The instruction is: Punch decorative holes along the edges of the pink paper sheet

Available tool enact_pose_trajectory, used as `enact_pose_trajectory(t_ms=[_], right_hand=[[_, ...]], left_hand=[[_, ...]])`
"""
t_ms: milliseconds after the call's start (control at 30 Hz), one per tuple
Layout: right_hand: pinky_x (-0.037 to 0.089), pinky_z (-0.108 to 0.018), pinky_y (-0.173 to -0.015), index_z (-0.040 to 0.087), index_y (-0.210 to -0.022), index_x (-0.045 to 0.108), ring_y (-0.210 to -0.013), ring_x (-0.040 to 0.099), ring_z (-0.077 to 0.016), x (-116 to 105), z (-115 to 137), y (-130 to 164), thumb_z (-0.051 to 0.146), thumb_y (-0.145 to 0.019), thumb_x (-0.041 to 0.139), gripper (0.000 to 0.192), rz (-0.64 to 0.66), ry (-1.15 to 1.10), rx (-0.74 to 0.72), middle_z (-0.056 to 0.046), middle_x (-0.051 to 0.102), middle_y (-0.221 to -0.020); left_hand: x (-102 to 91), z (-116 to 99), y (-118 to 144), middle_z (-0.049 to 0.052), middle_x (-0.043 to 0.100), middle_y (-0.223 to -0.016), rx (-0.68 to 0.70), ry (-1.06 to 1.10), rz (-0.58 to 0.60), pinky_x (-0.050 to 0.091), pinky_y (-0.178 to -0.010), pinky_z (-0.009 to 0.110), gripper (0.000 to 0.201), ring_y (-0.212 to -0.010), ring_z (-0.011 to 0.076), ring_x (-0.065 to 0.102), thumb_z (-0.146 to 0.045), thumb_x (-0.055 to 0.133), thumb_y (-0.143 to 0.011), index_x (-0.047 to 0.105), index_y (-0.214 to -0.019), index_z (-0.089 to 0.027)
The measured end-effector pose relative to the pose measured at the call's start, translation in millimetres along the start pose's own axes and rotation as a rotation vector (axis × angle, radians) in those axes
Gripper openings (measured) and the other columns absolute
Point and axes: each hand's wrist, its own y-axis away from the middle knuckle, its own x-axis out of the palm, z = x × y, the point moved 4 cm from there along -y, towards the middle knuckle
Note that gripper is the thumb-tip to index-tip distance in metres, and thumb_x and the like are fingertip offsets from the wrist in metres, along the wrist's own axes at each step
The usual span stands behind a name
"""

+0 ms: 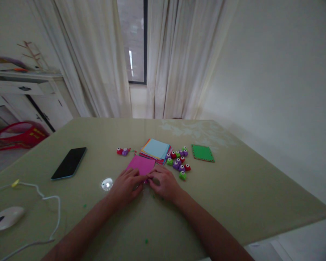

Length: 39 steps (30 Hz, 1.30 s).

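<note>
Now both hands meet at the near edge of the pink paper (141,165) on the surface (233,195); the left hand (127,186) and right hand (164,184) pinch it with their fingers. For a clean fold, I judge the corners should be aligned before pressing. Farther off lie small punches (178,162), a paper stack (155,149) and a green sheet (203,153).

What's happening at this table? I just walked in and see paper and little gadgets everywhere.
A person's left hand and right hand both pinch the near edge of a pink paper square lying on the table. Behind it sit a stack of coloured paper, a cluster of small punches and a green sheet. A phone lies to the left.
</note>
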Motion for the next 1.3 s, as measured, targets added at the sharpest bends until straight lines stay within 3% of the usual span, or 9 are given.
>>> enact_pose_trajectory(t_ms=[133, 333, 500, 567, 667, 833, 933, 1067, 1300], right_hand=[[0.053, -0.036, -0.093, 0.021, -0.098, 0.080, -0.100, 0.068, -0.0246, 3.3, -4.8, 0.4, 0.015, -0.090, 0.075, 0.011, -0.021, -0.048, 0.045, -0.008, 0.076, -0.101], [0.055, -0.031, -0.081, 0.020, -0.103, 0.080, -0.086, 0.068, -0.0198, 1.2, -9.1, 1.5, 0.019, -0.092, 0.074, 0.012, -0.062, -0.252, 0.114, -0.006, 0.074, -0.097], [0.054, -0.030, -0.077, 0.020, -0.114, 0.077, -0.083, 0.067, -0.0185, -6.8, -10.5, -0.3, 0.021, -0.094, 0.070, 0.021, -0.145, -0.322, 0.133, -0.006, 0.073, -0.100], [0.053, -0.029, -0.073, 0.020, -0.111, 0.075, -0.080, 0.066, -0.0183, -10.5, -14.1, -0.6, 0.025, -0.095, 0.070, 0.018, -0.196, -0.347, 0.176, -0.005, 0.073, -0.097], [0.049, -0.028, -0.067, 0.020, -0.094, 0.073, -0.073, 0.062, -0.0175, -13.5, -21.8, -0.7, 0.030, -0.096, 0.071, 0.011, -0.224, -0.357, 0.269, -0.003, 0.071, -0.085], [0.043, -0.028, -0.066, 0.019, -0.083, 0.069, -0.066, 0.056, -0.0155, -11.4, -26.4, -1.5, 0.034, -0.098, 0.075, 0.021, -0.150, -0.276, 0.324, 0.000, 0.065, -0.075], [0.048, -0.028, -0.069, 0.018, -0.100, 0.073, -0.072, 0.060, -0.0157, -6.4, -20.5, -2.0, 0.037, -0.091, 0.085, 0.024, -0.051, -0.259, 0.240, -0.003, 0.069, -0.092], [0.053, -0.033, -0.090, 0.020, -0.117, 0.074, -0.099, 0.067, -0.0219, -1.7, -12.9, -1.3, 0.030, -0.092, 0.085, 0.029, 0.068, -0.139, 0.130, -0.007, 0.070, -0.112], [0.053, -0.035, -0.094, 0.020, -0.118, 0.074, -0.104, 0.068, -0.0237, -15.5, -16.6, 0.4, 0.021, -0.094, 0.078, 0.024, 0.111, 0.017, 0.138, -0.008, 0.071, -0.115]], left_hand=[[2.2, 1.0, -0.8, 0.005, 0.069, -0.092, -0.004, 0.014, -0.009, 0.048, -0.083, 0.038, 0.028, -0.091, 0.0260, 0.064, -0.017, 0.059, -0.095, 0.079, -0.110, -0.029], [6.8, 0.5, 5.2, 0.006, 0.069, -0.093, 0.023, 0.048, -0.052, 0.049, -0.081, 0.038, 0.037, -0.090, 0.0264, 0.064, -0.012, 0.054, -0.098, 0.076, -0.124, -0.027], [2.2, -5.8, 10.0, 0.006, 0.074, -0.095, 0.138, 0.066, -0.207, 0.051, -0.081, 0.037, 0.040, -0.086, 0.0241, 0.066, -0.017, 0.050, -0.105, 0.068, -0.140, -0.026], [-3.6, -3.9, 12.6, 0.005, 0.075, -0.093, 0.111, 0.138, -0.318, 0.052, -0.079, 0.033, 0.029, -0.084, 0.0212, 0.068, -0.023, 0.053, -0.108, 0.071, -0.131, -0.024], [-10.4, 6.6, 17.7, 0.001, 0.071, -0.081, 0.009, 0.264, -0.410, 0.051, -0.067, 0.026, 0.022, -0.071, 0.0160, 0.065, -0.035, 0.060, -0.109, 0.073, -0.096, -0.022], [-11.2, 24.3, 21.2, 0.002, 0.076, -0.083, -0.049, 0.226, -0.356, 0.054, -0.070, 0.029, 0.034, -0.074, 0.0183, 0.070, -0.046, 0.059, -0.110, 0.075, -0.092, -0.023], [-5.0, 26.9, 19.5, 0.008, 0.080, -0.109, -0.023, 0.136, -0.287, 0.057, -0.090, 0.038, 0.033, -0.099, 0.0245, 0.074, -0.039, 0.049, -0.113, 0.078, -0.113, -0.024], [9.2, 25.2, 18.3, 0.010, 0.066, -0.152, -0.016, 0.021, -0.144, 0.051, -0.111, 0.053, 0.042, -0.135, 0.0329, 0.064, -0.042, 0.055, -0.110, 0.065, -0.148, -0.028], [14.8, 27.0, 17.8, 0.009, 0.066, -0.152, -0.054, 0.053, 0.019, 0.050, -0.115, 0.056, 0.042, -0.137, 0.0325, 0.064, -0.047, 0.055, -0.109, 0.071, -0.143, -0.028]])
